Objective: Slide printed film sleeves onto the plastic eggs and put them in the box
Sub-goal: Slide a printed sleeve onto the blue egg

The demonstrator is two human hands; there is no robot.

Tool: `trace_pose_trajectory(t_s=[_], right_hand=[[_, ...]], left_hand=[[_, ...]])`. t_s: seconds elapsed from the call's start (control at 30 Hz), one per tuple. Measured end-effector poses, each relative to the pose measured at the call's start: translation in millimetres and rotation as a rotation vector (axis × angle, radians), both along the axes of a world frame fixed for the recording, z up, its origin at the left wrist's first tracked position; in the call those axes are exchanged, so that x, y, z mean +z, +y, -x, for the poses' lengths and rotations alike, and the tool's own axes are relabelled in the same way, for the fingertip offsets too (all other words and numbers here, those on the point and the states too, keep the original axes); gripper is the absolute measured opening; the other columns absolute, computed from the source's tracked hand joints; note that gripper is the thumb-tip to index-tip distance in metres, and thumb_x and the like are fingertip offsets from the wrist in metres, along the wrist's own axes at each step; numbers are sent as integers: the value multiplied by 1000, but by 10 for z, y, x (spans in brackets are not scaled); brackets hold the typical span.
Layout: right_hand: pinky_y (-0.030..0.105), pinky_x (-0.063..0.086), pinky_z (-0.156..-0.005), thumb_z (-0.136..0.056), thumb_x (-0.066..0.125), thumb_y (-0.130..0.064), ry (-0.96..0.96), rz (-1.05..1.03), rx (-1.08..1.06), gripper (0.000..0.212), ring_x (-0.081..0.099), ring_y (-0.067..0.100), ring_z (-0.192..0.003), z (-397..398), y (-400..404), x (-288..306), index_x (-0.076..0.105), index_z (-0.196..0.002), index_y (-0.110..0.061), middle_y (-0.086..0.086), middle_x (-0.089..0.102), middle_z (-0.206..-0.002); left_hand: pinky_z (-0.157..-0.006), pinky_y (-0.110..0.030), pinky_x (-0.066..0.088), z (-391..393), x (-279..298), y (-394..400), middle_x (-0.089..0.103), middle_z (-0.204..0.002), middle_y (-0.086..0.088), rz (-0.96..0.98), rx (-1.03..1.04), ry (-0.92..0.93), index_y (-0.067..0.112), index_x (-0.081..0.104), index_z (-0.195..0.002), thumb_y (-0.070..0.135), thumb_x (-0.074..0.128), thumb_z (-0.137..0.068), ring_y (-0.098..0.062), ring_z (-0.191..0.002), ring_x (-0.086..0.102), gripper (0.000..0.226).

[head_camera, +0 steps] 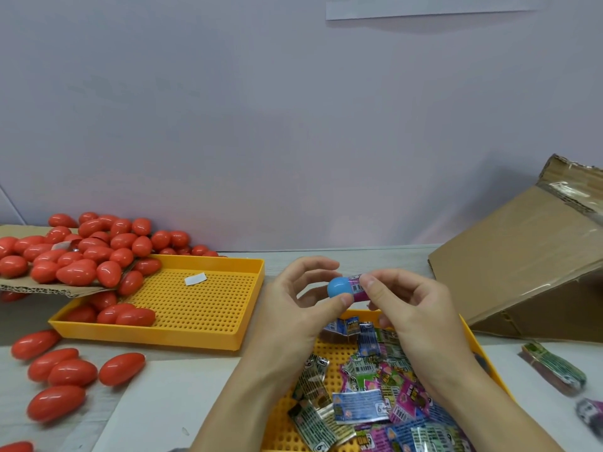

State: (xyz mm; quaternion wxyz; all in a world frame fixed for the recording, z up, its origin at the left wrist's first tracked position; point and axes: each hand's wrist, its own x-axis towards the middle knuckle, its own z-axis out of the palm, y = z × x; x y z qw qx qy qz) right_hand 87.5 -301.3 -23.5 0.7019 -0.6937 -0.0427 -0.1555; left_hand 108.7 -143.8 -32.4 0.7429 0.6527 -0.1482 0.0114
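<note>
Pale lilac wall (228,109) fills the upper half of the view, and below it runs a light grey worktable (359,252). At the right edge a large brown corrugated cardboard box (522,265) lies tipped on its side. Far left, a flat sheet of cardboard (49,288) carries a heap of glossy red plastic eggs (81,252), some of which spill into a yellow perforated plastic tray (202,308); a small white paper slip (195,279) lies on that tray's floor. More loose red eggs (65,370) lie on the table in front of it. A second yellow perforated tray (329,350), nearer the person, holds a jumble of printed film sleeves (368,402) in pink, green and blue. A banded bundle of flat sleeves (554,370) rests on the table to the right of this tray. Above the sleeve tray, the left hand (293,311) grips a blue plastic egg (339,287) between thumb and fingers, while the right hand (414,308) pinches a pink printed sleeve (356,284) that covers the egg's right end, leaving the blue left end bare.
</note>
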Motion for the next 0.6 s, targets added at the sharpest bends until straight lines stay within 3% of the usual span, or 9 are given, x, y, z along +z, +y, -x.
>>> trace_pose_trajectory(t_s=[0.2, 0.3, 0.43, 0.6], right_hand=[[11, 48, -60, -90, 67, -21, 20, 1, 30, 14, 67, 0, -73, 9, 0, -1, 78, -82, -25, -1, 76, -81], [18, 49, -60, -87, 66, -24, 64, -41, 38, 12, 68, 3, -76, 4, -1, -5, 77, -84, -28, 0, 76, -82], [30, 45, -68, -88, 65, -25, 114, -86, 52, 14, 65, 7, -77, -6, -4, -6, 78, -84, -26, 1, 75, -84], [34, 45, -72, -89, 63, -25, 164, -120, 77, 17, 63, 10, -81, -16, -24, -22, 78, -84, -21, 0, 74, -84]], left_hand=[[-77, -28, 60, 29, 13, -20, 75, -103, 6, -51, 6, 2, 30, 74, -99, 13, 81, -80, -15, -97, 73, 26], [-75, -25, 59, 40, 16, -24, 76, -101, 4, -66, -4, 11, 31, 74, -98, 16, 81, -80, -14, -97, 73, 25], [-75, -26, 59, 48, 20, -22, 76, -101, 5, -93, -3, 3, 33, 74, -97, 17, 81, -80, -12, -97, 73, 25], [-77, -29, 61, 48, 31, -32, 75, -101, 7, -114, 19, -7, 32, 74, -97, 15, 82, -79, -11, -98, 72, 25]])
